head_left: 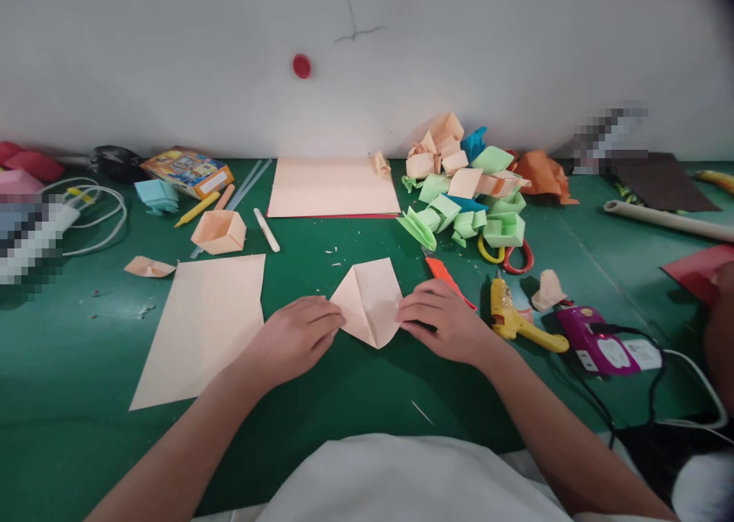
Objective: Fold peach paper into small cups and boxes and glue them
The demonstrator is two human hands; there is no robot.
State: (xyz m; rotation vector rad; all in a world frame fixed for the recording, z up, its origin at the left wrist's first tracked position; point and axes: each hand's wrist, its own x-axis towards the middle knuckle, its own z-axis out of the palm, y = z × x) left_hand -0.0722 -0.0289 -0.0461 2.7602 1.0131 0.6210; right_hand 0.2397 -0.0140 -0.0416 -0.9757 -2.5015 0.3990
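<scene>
Between my hands is a small peach sheet of paper (378, 296), creased down the middle with its left part raised. My left hand (295, 335) pinches its left edge, fingers closed together. At the opposite edge, my right hand (444, 319) grips the paper between thumb and fingers. Under my left wrist lies a larger peach sheet (200, 331). Just beyond my right hand rests an orange utility knife (447, 277), partly hidden by that hand. A yellow glue gun (516, 312) lies to the right of it.
Folded green and peach paper pieces (459, 193) are heaped at the back right, beside scissors (519, 256). A purple power strip (599, 341) with cables sits at right. Stacked peach sheets (332, 187) lie by the wall. A paper box (219, 231) and white marker (267, 230) stand left. Another person's arm (719, 338) shows at far right.
</scene>
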